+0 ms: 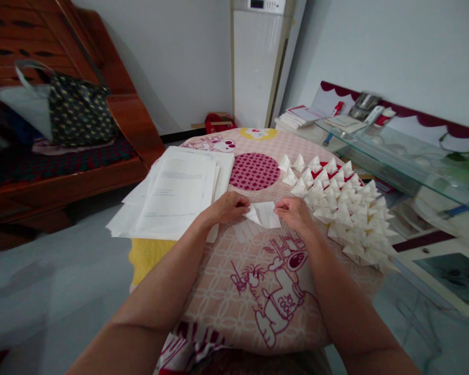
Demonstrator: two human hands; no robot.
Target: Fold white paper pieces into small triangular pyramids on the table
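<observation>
2 hands (261, 209) holding folded paper (266, 214), patterned tablecloth (254, 281)

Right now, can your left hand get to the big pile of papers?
Probably yes: the left hand is close beside the pile of papers, with nothing between them. But it is pinching the small paper, so it might need to let go first.
</observation>
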